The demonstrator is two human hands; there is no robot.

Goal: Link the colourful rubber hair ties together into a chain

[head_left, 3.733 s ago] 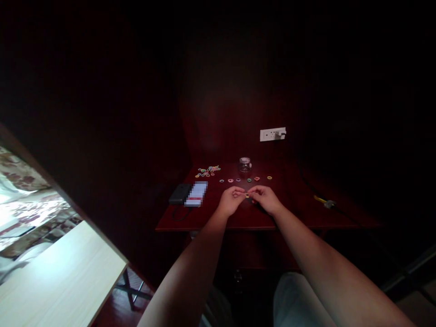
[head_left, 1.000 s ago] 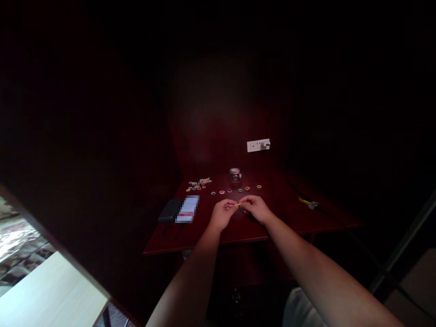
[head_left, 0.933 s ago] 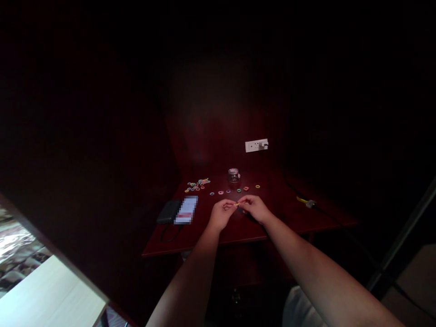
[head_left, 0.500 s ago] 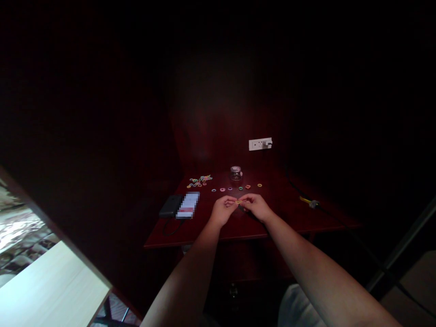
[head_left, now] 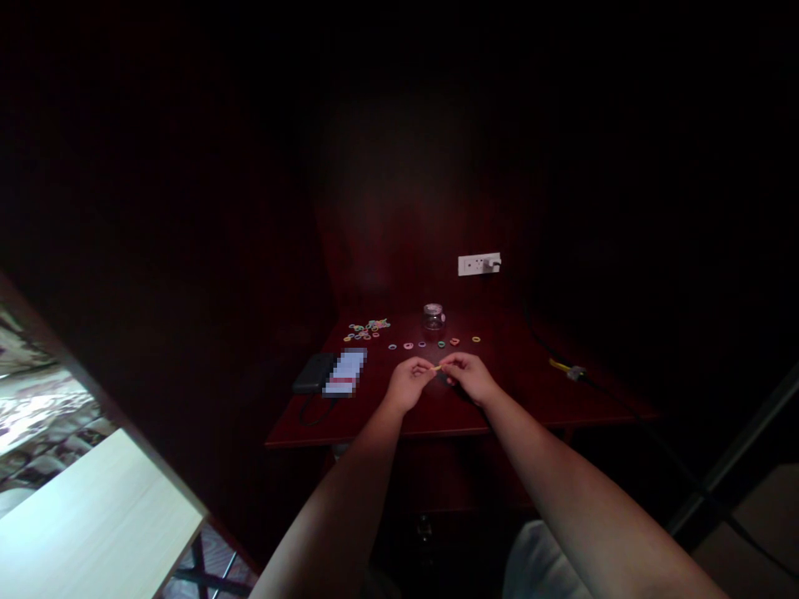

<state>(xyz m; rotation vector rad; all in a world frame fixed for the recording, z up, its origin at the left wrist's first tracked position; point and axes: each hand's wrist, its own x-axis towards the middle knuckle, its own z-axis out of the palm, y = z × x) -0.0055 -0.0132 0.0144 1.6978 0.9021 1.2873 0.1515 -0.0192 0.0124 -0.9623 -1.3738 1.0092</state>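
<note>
My left hand [head_left: 409, 384] and my right hand [head_left: 469, 378] meet over the dark red table [head_left: 530, 391], fingertips pinched together on a small yellow band [head_left: 437, 367] held between them. Beyond my hands a row of several small coloured rings [head_left: 434, 343] lies across the table. A loose heap of coloured rings [head_left: 367, 329] sits at the back left. A small glass jar [head_left: 433, 315] stands behind the row.
A dark box [head_left: 314, 373] with a cord and a blurred card [head_left: 347, 373] lie at the table's left. A yellow-tipped cable [head_left: 565, 368] rests at the right. A white wall socket [head_left: 478, 264] is behind. A pale wooden table [head_left: 87, 524] sits lower left.
The view has shifted slightly. My hands stay together, still pinching the small yellow band; they have barely moved.
</note>
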